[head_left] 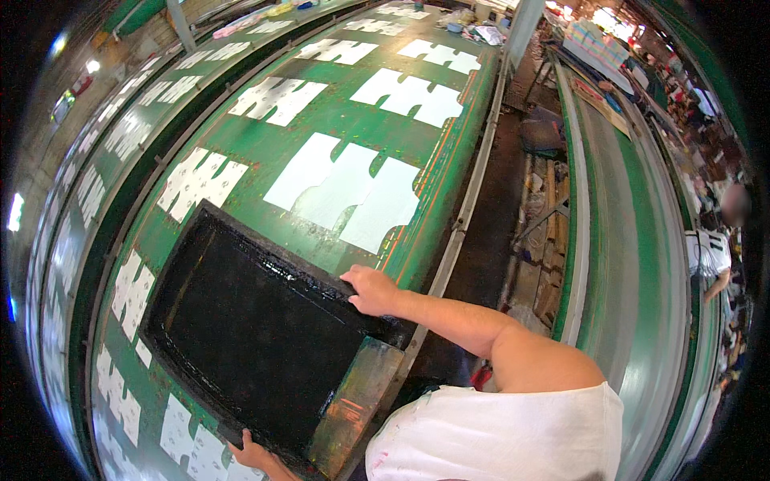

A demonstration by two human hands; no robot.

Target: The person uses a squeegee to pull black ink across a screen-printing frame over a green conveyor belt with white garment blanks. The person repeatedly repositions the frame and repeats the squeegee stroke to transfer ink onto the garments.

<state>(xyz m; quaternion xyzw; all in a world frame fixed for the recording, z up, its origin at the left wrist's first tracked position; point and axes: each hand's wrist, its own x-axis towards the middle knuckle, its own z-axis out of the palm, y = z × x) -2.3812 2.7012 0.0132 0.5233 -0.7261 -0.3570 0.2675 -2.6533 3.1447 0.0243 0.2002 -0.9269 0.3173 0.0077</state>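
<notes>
A large black-coated screen-printing frame [265, 337] lies at a slant over the long green table [265, 216]. My right hand [373, 290] grips its far right rim, fingers closed over the edge. Low in the view, my left hand [253, 451] holds the opposite rim, partly cut off by the lower edge. Wet dark ink shines along the frame's inner border. A stained flat board [353, 401] covers the frame's end nearest my body. Just beyond the frame lie plain white cut fabric pieces [353, 188]; other pieces [204, 183] to the left carry small dark marks.
A metal rail [461, 228] runs along the table's right edge, beside a narrow aisle with wooden planks [549, 240]. Another long table [622, 264] stands to the right, where a person in a white top [709, 252] is present. More fabric-covered tables [120, 132] extend left.
</notes>
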